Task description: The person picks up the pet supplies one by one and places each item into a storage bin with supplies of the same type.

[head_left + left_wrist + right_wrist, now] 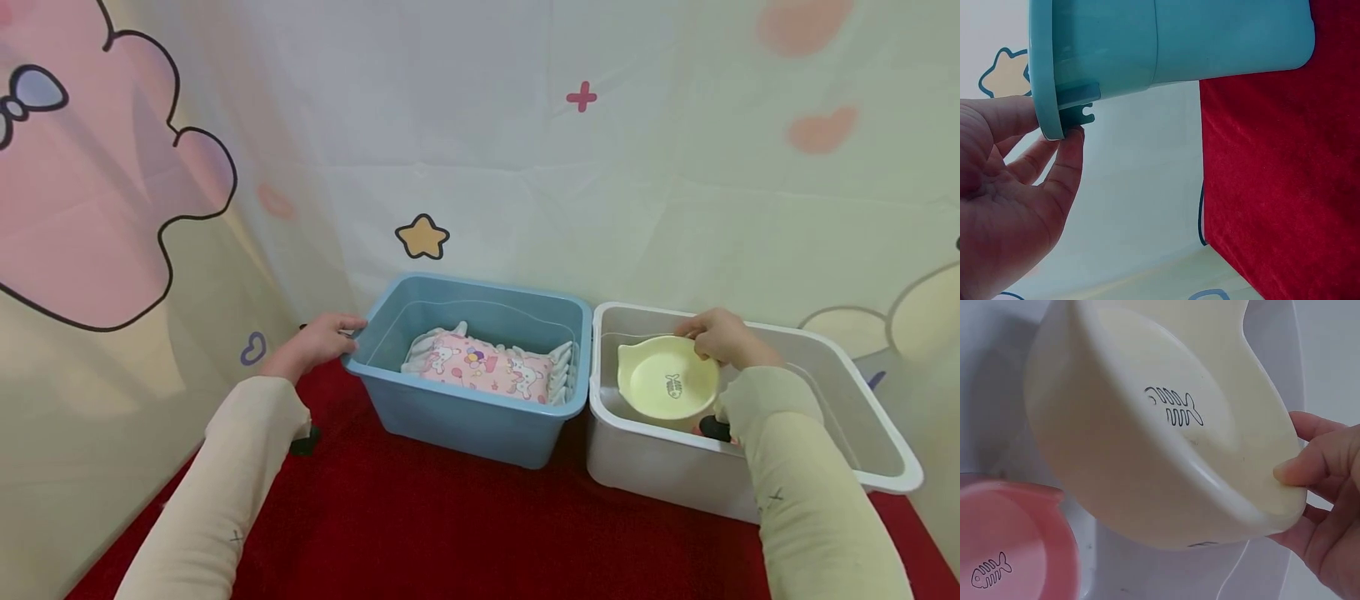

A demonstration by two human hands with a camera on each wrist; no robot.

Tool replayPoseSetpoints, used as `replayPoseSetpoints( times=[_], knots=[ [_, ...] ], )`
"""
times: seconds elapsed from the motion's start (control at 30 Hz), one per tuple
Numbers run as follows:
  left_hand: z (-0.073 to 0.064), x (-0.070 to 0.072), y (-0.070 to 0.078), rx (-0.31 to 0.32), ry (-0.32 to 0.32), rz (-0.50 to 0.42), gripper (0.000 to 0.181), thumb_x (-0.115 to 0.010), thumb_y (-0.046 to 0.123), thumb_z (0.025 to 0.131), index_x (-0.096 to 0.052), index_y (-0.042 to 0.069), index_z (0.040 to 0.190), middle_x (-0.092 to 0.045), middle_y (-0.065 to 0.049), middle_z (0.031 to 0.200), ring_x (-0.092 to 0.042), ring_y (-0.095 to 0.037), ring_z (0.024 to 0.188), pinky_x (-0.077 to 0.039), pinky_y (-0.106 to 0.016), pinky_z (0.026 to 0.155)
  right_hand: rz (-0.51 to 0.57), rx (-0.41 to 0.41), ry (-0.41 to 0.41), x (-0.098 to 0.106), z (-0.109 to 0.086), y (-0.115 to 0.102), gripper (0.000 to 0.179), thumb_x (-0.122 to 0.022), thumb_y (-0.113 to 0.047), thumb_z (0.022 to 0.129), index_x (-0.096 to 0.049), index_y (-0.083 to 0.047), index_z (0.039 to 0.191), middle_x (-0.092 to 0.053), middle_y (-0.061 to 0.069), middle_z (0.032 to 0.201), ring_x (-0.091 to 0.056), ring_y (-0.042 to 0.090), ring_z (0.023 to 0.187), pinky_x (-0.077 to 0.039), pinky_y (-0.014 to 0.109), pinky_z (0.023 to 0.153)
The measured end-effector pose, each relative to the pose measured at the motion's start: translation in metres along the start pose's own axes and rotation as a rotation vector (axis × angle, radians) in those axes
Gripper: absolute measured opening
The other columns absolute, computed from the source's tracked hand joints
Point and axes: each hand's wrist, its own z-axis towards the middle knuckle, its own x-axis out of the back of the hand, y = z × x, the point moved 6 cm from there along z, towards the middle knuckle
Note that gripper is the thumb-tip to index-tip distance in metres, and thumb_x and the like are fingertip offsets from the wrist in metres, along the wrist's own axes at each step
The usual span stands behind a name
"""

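A pale yellow bowl (pixel 651 385) with a fish-bone print and a pointed ear on its rim is tilted inside the white bin (pixel 667 471). My right hand (pixel 726 337) pinches its rim, the thumb inside the bowl in the right wrist view. A pink bowl (pixel 1013 540) with the same print lies in the white bin below it. To the left, my left hand (pixel 321 342) pinches the rim of the blue bin (pixel 465 429) at its left end. Within that bin lies a pink printed pack (pixel 487 367) with white frilled edges.
Both bins stand side by side on a red cloth (pixel 450 533), close to a white printed curtain (pixel 480 125). A black item (pixel 714 429) shows in the white bin beside my right sleeve. Another small dark object (pixel 304 442) sits by my left sleeve.
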Motion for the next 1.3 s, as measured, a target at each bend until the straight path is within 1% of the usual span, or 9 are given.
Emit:
replayPoseSetpoints(
  times=[0.2, 0.37, 0.63, 0.73, 0.97, 1.2, 1.3],
  knots=[
    [0.000, 0.000, -0.001, 0.005, 0.000, -0.004, 0.051, -0.040, 0.003, 0.088, -0.026, -0.002, 0.137, -0.027, -0.026, 0.140, -0.033, -0.042, 0.123, -0.034, -0.050, 0.098, 0.002, 0.027, 0.012, -0.002, 0.001, 0.002, 0.054, -0.039, 0.011, 0.062, -0.049, 0.012, 0.115, -0.049, 0.034, 0.111, -0.046, 0.010, 0.055, -0.039, 0.024, 0.046],
    [0.000, 0.000, -0.001, -0.008, 0.007, -0.004, 0.051, -0.040, 0.002, 0.088, -0.027, -0.003, 0.136, -0.027, -0.027, 0.139, -0.034, -0.042, 0.123, -0.036, -0.049, 0.097, 0.003, 0.053, 0.008, -0.005, 0.001, 0.002, 0.054, -0.040, 0.010, 0.061, -0.050, 0.012, 0.114, -0.052, 0.032, 0.109, -0.048, 0.010, 0.058, -0.041, 0.024, 0.046],
    [0.001, 0.000, -0.001, -0.024, 0.011, 0.020, 0.050, -0.041, 0.002, 0.088, -0.028, -0.005, 0.135, -0.027, -0.027, 0.139, -0.031, -0.043, 0.124, -0.036, -0.050, 0.097, 0.009, 0.076, 0.005, -0.011, 0.002, 0.000, 0.055, -0.039, 0.010, 0.060, -0.050, 0.012, 0.114, -0.052, 0.032, 0.109, -0.049, 0.011, 0.062, -0.042, 0.025, 0.048],
    [0.001, 0.000, -0.001, -0.018, 0.008, 0.015, 0.050, -0.041, 0.003, 0.088, -0.028, -0.004, 0.136, -0.027, -0.027, 0.140, -0.031, -0.043, 0.124, -0.035, -0.049, 0.097, 0.009, 0.076, 0.001, -0.014, 0.004, 0.002, 0.055, -0.039, 0.010, 0.060, -0.051, 0.012, 0.114, -0.053, 0.032, 0.109, -0.049, 0.010, 0.060, -0.041, 0.024, 0.047],
    [0.001, 0.000, -0.001, -0.008, 0.007, 0.012, 0.051, -0.041, 0.003, 0.088, -0.027, -0.003, 0.136, -0.027, -0.026, 0.140, -0.032, -0.042, 0.124, -0.036, -0.049, 0.097, 0.005, 0.089, 0.014, -0.017, 0.007, 0.003, 0.055, -0.039, 0.011, 0.059, -0.052, 0.013, 0.112, -0.056, 0.031, 0.103, -0.041, 0.008, 0.047, -0.033, 0.021, 0.041],
    [0.002, -0.001, 0.000, -0.009, 0.004, 0.006, 0.050, -0.041, 0.002, 0.088, -0.027, -0.004, 0.136, -0.027, -0.027, 0.139, -0.032, -0.042, 0.124, -0.036, -0.048, 0.097, -0.002, 0.091, 0.005, -0.019, 0.008, 0.001, 0.055, -0.039, 0.011, 0.060, -0.051, 0.013, 0.113, -0.054, 0.031, 0.106, -0.035, 0.007, 0.045, -0.032, 0.020, 0.041],
    [0.001, 0.000, 0.000, -0.013, 0.006, 0.010, 0.050, -0.040, 0.001, 0.088, -0.027, -0.004, 0.136, -0.026, -0.027, 0.140, -0.031, -0.042, 0.125, -0.036, -0.048, 0.097, 0.001, 0.085, -0.003, -0.021, 0.008, 0.000, 0.055, -0.038, 0.011, 0.060, -0.050, 0.013, 0.114, -0.052, 0.032, 0.109, -0.038, 0.007, 0.047, -0.032, 0.021, 0.042]
  ],
)
